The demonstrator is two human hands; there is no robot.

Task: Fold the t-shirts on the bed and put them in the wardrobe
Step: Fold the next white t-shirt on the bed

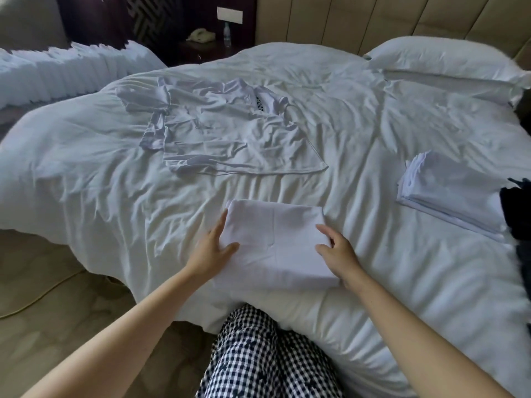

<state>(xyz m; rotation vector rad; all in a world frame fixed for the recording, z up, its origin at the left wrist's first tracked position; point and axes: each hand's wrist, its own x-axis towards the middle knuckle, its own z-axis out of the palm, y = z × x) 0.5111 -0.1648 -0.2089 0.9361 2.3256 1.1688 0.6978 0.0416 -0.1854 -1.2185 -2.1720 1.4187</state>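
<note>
A folded white t-shirt lies on the bed near its front edge. My left hand holds its left edge, fingers along the side and thumb on top. My right hand holds its right edge, thumb on top and fingers round the side. Farther back, an unfolded white t-shirt with a black neck label lies spread and wrinkled on the duvet. A stack of folded white t-shirts sits at the right. No wardrobe is in view.
The bed's white duvet is rumpled, with a pillow at the back right. A long row of folded white cloths runs at the left. A dark nightstand holds a phone and bottle. Dark clothing lies at the right edge.
</note>
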